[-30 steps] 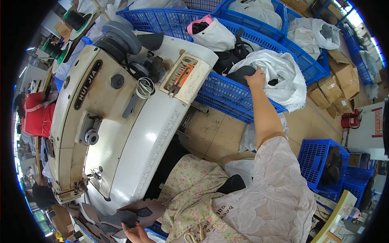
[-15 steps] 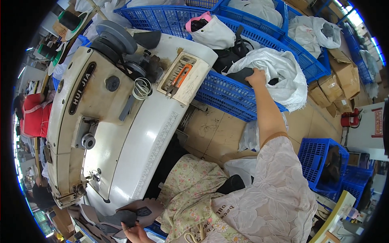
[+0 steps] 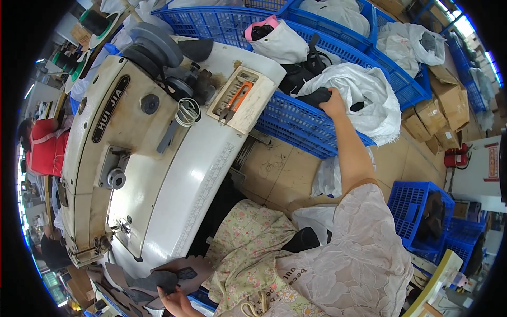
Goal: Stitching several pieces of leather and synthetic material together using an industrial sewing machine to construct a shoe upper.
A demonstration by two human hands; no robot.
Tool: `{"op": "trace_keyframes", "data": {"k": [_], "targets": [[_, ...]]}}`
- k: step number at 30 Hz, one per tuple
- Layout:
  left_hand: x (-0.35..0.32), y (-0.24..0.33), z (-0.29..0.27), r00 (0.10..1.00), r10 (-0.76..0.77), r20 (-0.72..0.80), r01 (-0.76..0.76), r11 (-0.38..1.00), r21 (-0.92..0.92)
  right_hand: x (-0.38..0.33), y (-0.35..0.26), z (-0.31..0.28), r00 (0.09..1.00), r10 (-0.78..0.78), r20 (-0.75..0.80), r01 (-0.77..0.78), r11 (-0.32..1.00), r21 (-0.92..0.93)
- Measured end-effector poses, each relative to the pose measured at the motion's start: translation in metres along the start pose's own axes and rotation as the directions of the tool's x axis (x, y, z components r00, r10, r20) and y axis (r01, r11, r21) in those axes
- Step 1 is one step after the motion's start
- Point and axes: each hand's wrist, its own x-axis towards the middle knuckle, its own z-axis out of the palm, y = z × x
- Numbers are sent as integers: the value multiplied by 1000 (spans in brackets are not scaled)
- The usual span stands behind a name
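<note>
My right hand [image 3: 333,104] reaches out to the far blue crate and pinches a dark grey cut piece [image 3: 316,98] at the mouth of a white woven sack [image 3: 376,87]. At the lower left, my left hand [image 3: 178,304] grips another dark piece [image 3: 165,280] by its edge. It lies over a pile of brownish-grey cut pieces [image 3: 113,274], one with a dark diamond-shaped patch. Between the hands stands a cream sewing machine [image 3: 129,153] on a white table [image 3: 203,179].
Orange-handled snippers [image 3: 240,98] lie in a tray in the tabletop. A white bag with a pink rim [image 3: 280,45] sits in the blue crate [image 3: 296,124]. Cardboard boxes [image 3: 446,108] and a blue crate [image 3: 404,211] stand at right. A person in red [image 3: 46,148] is at far left.
The view has shifted slightly, with the sewing machine a little further right. My right hand has shifted only slightly at the sack's mouth. My left hand stays with its dark piece.
</note>
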Motion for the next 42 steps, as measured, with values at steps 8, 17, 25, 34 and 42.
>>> {"op": "trace_keyframes", "data": {"k": [8, 17, 25, 34, 42], "targets": [[2, -1, 1, 1000, -17, 18, 16, 999, 29, 16, 16, -47, 939, 24, 343, -206, 837, 506], [-14, -9, 3, 994, 15, 110, -6, 997, -77, -77, -32, -104, 947, -60, 315, -248, 486, 838], [-19, -16, 13, 988, 50, 145, -31, 991, -131, -249, -150, -79, 812, -483, 327, -293, 147, 945], [-30, -17, 22, 987, 70, 146, -45, 986, -163, -301, -221, -41, 778, -480, 406, -301, 283, 911], [-29, -18, 20, 984, 63, 167, -35, 986, -164, -308, -267, -36, 814, -345, 467, -407, 235, 883]]}}
